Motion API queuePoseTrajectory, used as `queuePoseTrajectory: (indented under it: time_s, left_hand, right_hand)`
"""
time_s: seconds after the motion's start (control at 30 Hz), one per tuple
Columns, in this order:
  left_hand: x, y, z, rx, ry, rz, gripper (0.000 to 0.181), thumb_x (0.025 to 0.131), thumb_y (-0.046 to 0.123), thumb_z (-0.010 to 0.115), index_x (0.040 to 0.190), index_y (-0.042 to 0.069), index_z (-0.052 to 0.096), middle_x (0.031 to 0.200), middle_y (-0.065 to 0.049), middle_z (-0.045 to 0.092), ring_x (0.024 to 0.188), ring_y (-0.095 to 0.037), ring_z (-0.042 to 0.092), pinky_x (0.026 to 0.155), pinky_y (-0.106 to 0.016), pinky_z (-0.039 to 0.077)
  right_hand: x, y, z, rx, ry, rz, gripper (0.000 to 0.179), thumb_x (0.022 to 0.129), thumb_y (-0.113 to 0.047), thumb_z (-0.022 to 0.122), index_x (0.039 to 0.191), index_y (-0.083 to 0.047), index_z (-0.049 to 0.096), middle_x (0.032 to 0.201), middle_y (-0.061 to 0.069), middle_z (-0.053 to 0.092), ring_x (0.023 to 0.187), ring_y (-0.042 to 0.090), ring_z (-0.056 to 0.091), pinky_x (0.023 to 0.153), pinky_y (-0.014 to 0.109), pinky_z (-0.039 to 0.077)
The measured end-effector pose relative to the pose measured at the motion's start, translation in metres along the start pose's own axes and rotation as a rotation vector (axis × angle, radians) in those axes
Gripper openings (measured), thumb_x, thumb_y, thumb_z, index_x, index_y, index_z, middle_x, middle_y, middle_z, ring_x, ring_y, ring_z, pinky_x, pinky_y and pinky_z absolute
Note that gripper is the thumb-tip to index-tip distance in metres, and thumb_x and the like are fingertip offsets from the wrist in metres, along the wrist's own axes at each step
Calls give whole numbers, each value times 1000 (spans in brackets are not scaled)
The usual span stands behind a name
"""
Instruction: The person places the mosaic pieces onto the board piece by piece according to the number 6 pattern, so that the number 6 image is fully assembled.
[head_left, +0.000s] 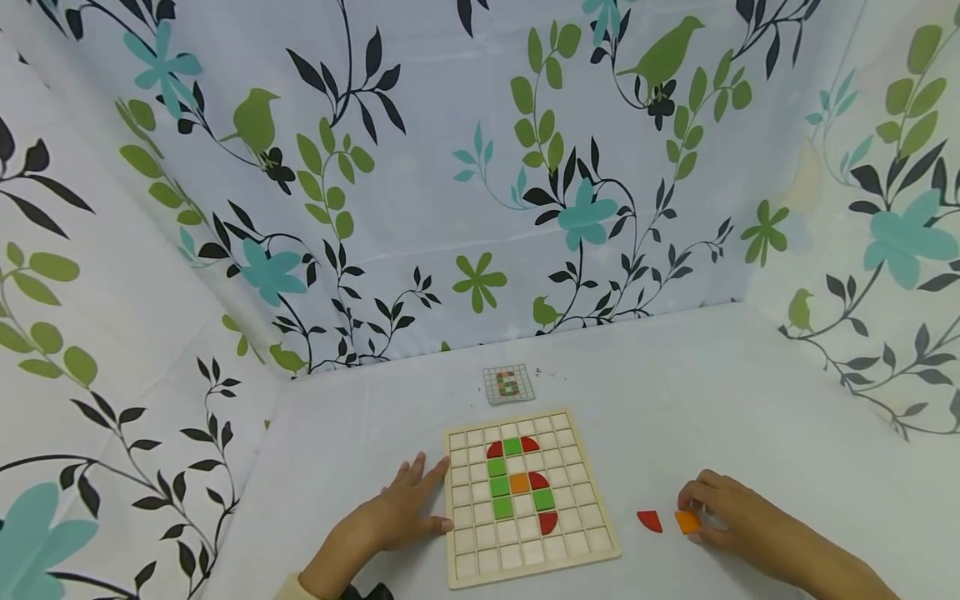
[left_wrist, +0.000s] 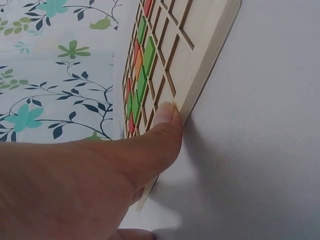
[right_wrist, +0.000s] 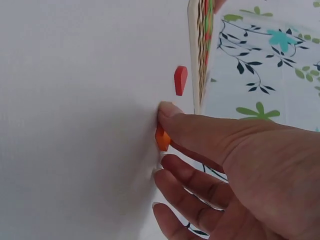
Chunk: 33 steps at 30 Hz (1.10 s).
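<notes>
A wooden grid board (head_left: pixel 491 570) lies on the white table, with green squares (head_left: pixel 502 507), red quarter-circle tiles (head_left: pixel 548 522) and one orange square (head_left: pixel 520 483) set in its cells. Along the board's left edge rests my left hand (head_left: pixel 401 510), fingers spread, its thumb (left_wrist: pixel 165 116) touching the frame. To the right of the board, my right hand (head_left: pixel 731 521) pinches an orange square tile (head_left: pixel 686 522) between thumb and fingers at the table surface. A loose red quarter-circle tile (head_left: pixel 650 521) lies between that hand and the board.
Behind the board lies a small pattern card (head_left: pixel 508 384) printed with a grid and coloured shapes. A few small dark marks show on the table beside it. A leaf-and-bird patterned curtain (head_left: pixel 420 208) surrounds the table at the back and sides.
</notes>
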<state>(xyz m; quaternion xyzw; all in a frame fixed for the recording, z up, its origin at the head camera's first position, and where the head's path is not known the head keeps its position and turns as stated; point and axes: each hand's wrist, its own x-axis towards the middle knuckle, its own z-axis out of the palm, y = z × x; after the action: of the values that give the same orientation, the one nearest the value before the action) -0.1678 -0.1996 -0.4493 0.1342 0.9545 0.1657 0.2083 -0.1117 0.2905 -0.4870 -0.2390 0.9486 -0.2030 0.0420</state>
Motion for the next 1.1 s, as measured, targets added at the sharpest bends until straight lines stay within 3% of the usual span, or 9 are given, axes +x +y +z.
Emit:
queuePoseTrajectory:
  time_s: [0.37, 0.87, 1.1]
  left_hand:
    - [1, 0, 2, -7, -20, -1, 94, 92, 52, 77, 167, 19, 32, 172, -29, 18, 158, -55, 15, 115, -80, 24]
    - [2, -2, 3, 7, 4, 2, 93, 92, 51, 77, 167, 18, 32, 172, -29, 19, 158, -54, 17, 115, -79, 27]
    - [-1, 0, 1, 14, 8, 0, 93, 93, 51, 77, 167, 17, 33, 172, -29, 19, 157, -55, 17, 115, -79, 27]
  right_hand:
    - [1, -7, 5, 17, 17, 30, 27, 88, -20, 85, 108, -28, 68, 105, -19, 58, 90, 1, 55, 84, 29, 60]
    - [2, -2, 16, 32, 148, -89, 28, 88, -15, 85, 110, -26, 71, 107, -17, 60, 91, 1, 58, 82, 24, 59]
    - [17, -14, 4, 17, 143, -45, 26, 91, -18, 84, 114, -23, 72, 109, -18, 62, 92, 1, 60, 84, 27, 61]
